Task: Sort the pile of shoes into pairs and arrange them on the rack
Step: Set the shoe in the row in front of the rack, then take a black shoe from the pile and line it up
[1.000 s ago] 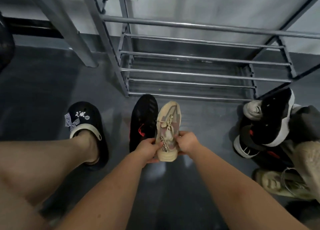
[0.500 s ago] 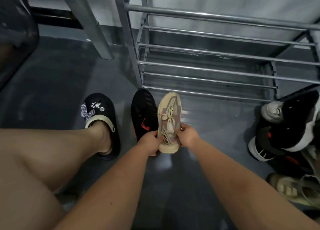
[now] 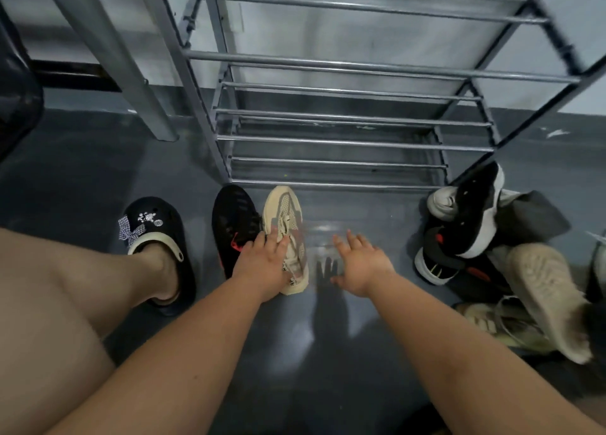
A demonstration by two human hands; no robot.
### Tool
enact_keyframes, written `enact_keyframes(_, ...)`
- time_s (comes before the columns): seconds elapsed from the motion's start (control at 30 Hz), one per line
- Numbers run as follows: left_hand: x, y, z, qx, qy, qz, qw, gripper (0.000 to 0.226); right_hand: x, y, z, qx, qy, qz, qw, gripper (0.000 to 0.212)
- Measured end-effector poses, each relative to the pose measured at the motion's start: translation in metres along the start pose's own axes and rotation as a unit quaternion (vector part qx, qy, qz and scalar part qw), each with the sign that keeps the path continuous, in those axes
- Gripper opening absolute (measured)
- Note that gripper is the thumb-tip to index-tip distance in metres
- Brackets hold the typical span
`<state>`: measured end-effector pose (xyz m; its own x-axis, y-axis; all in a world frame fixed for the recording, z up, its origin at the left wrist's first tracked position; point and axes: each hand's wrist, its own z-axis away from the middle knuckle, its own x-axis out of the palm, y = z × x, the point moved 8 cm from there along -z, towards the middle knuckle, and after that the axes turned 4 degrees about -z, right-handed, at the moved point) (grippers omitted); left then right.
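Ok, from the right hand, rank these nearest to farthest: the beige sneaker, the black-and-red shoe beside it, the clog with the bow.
Measured from the right hand:
1. Beige sneaker, just to its left, under the left hand.
2. Black-and-red shoe, left of the sneaker.
3. Clog with the bow, farthest left, on the foot.

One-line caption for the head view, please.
Left hand rests on a beige sneaker beside a black shoe; open right hand hovers near the pile, rack bare.

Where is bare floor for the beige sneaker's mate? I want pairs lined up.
Bare floor lies right of the beige sneaker, under the open right hand, up to the shoe pile. Leftward it is crowded: the black sneaker touches it.
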<state>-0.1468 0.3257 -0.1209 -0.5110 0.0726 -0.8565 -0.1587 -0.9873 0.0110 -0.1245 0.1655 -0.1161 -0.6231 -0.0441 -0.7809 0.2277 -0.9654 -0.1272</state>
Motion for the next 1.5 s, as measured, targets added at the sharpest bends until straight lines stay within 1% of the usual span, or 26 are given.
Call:
enact_keyframes(0.07, -0.015, 0.019, 0.001, 0.031, 0.030, -0.033, 0.999, 0.076, -0.012, 0.021, 0.013, 0.019, 0.039, 0.009, 0.999, 0.087)
enact_keyframes(0.17, -0.030, 0.049, 0.001, 0.078, 0.039, -0.063, 0.994, 0.073, -0.024, 0.054, 0.036, 0.048, 0.082, 0.026, 0.995, 0.085)
enact_keyframes(0.27, -0.045, 0.079, 0.000, 0.118, 0.060, -0.084, 0.988, 0.074, -0.031, 0.088, 0.062, 0.079, 0.110, 0.037, 0.990, 0.084)
enact_keyframes(0.4, -0.062, 0.119, -0.002, 0.153, 0.075, -0.103, 0.980, 0.073, -0.033, 0.139, 0.099, 0.127, 0.143, 0.023, 0.981, 0.081)
enact_keyframes(0.6, -0.091, 0.197, -0.011, 0.222, 0.095, -0.119, 0.963, 0.072, -0.030, 0.232, 0.155, 0.235, 0.169, -0.012, 0.957, 0.079)
enact_keyframes(0.7, -0.106, 0.241, -0.015, 0.263, 0.107, -0.133, 0.949, 0.071, -0.029, 0.280, 0.181, 0.310, 0.182, -0.017, 0.933, 0.077)
enact_keyframes(0.8, -0.119, 0.283, -0.018, 0.299, 0.115, -0.133, 0.938, 0.069, -0.026, 0.321, 0.206, 0.382, 0.212, -0.061, 0.897, 0.076)
enact_keyframes(0.9, -0.124, 0.323, -0.019, 0.327, 0.115, -0.145, 0.927, 0.069, -0.007, 0.352, 0.227, 0.428, 0.223, -0.138, 0.865, 0.078)
enact_keyframes(1.03, -0.122, 0.380, -0.016, 0.362, 0.110, -0.157, 0.912, 0.069, 0.025, 0.377, 0.241, 0.447, 0.209, -0.242, 0.835, 0.081)
enact_keyframes(1.13, -0.119, 0.421, -0.015, 0.392, 0.106, -0.157, 0.900, 0.067, 0.042, 0.386, 0.243, 0.439, 0.223, -0.311, 0.813, 0.085)
enact_keyframes(1.17, -0.117, 0.433, -0.015, 0.400, 0.105, -0.160, 0.896, 0.067, 0.047, 0.388, 0.245, 0.435, 0.239, -0.349, 0.795, 0.087)
enact_keyframes(1.2, -0.115, 0.444, -0.016, 0.405, 0.103, -0.161, 0.894, 0.067, 0.052, 0.391, 0.248, 0.434, 0.259, -0.399, 0.765, 0.088)
enact_keyframes(1.23, -0.112, 0.455, -0.017, 0.408, 0.095, -0.157, 0.894, 0.066, 0.058, 0.395, 0.251, 0.436, 0.278, -0.456, 0.724, 0.088)
enact_keyframes(1.27, -0.108, 0.464, -0.017, 0.409, 0.080, -0.145, 0.897, 0.066, 0.065, 0.398, 0.252, 0.437, 0.290, -0.515, 0.678, 0.086)
enact_keyframes(1.33, -0.098, 0.479, -0.019, 0.402, 0.033, -0.083, 0.911, 0.065, 0.076, 0.399, 0.247, 0.422, 0.284, -0.632, 0.584, 0.077)
enact_keyframes(1.43, -0.083, 0.495, -0.022, 0.357, -0.052, 0.073, 0.930, 0.065, 0.086, 0.389, 0.236, 0.381, 0.261, -0.784, 0.415, 0.063)
enact_keyframes(1.47, -0.078, 0.498, -0.023, 0.332, -0.077, 0.133, 0.931, 0.063, 0.088, 0.387, 0.235, 0.369, 0.259, -0.813, 0.368, 0.060)
enact_keyframes(1.5, -0.075, 0.500, -0.025, 0.303, -0.093, 0.189, 0.930, 0.060, 0.090, 0.385, 0.234, 0.358, 0.258, -0.834, 0.332, 0.056)
